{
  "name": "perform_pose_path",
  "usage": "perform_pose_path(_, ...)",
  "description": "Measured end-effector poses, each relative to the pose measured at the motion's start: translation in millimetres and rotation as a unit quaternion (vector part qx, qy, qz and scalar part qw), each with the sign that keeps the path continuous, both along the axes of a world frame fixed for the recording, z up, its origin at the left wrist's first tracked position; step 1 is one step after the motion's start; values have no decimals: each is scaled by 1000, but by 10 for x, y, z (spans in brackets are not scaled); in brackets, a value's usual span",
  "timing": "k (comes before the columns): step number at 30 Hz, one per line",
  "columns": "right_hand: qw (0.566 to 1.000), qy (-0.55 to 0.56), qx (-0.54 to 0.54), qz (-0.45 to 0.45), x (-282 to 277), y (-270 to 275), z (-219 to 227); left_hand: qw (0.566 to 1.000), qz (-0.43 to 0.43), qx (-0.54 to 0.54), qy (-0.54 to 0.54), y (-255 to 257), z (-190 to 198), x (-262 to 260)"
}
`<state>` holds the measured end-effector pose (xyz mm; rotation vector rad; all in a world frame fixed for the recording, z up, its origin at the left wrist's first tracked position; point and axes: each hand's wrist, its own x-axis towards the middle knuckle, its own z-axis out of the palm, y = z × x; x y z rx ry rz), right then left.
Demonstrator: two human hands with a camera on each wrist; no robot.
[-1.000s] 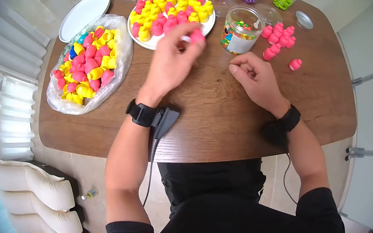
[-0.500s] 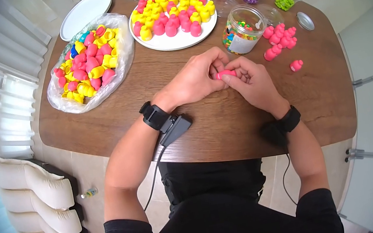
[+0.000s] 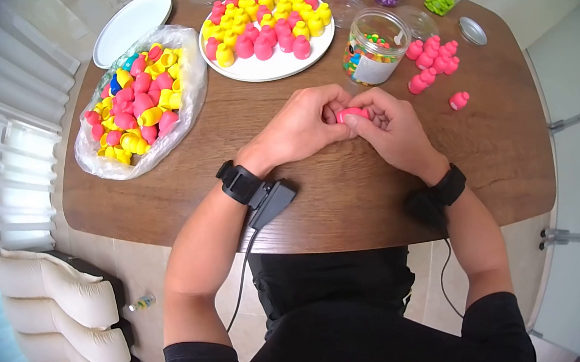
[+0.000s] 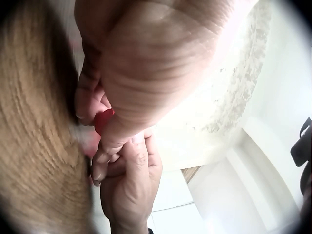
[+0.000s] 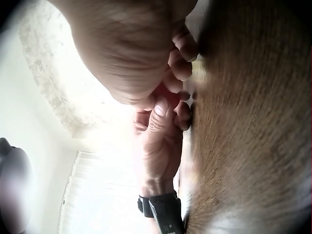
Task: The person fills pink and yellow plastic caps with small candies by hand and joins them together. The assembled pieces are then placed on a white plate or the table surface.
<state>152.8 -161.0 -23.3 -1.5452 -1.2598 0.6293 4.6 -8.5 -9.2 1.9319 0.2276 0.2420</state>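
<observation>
Both my hands meet over the middle of the wooden table [image 3: 307, 193] around one pink plastic piece [image 3: 351, 115]. My left hand [image 3: 311, 125] pinches it from the left, my right hand [image 3: 382, 123] from the right, fingers curled round it. In the left wrist view the same piece shows as a red-pink spot [image 4: 102, 120] between fingertips. The right wrist view gives only a glimpse of the pink piece [image 5: 165, 100] behind my fingers.
A white plate [image 3: 271, 67] of pink and yellow pieces stands behind the hands. A plastic bag [image 3: 139, 106] of mixed pieces lies at left, an empty white plate [image 3: 129, 20] beyond it. A clear jar [image 3: 368, 49], loose pink pieces [image 3: 432, 59] and several small tubs sit right.
My left hand came back from the plate with a pink piece to the table's middle. My right hand closed onto it there; since half a second ago the hands barely moved.
</observation>
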Motion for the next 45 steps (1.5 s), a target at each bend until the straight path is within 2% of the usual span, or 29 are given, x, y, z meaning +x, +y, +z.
perform_pose_path(7, 1000, 1, -2, 10, 23, 4, -43, 1000, -1, 17, 2, 31, -70, 7)
perform_pose_path(16, 999, 17, 23, 15, 36, 12, -94, 999, 12, -37, -9, 30, -79, -1)
perform_pose_path(28, 999, 26, 16, 19, 29, 10, -57, 999, 0, -48, -6, 43, -96, 11)
perform_pose_path(45, 999, 12, 30, 24, 52, 14, -94, 999, -12, -14, 29, 31, -24, 4)
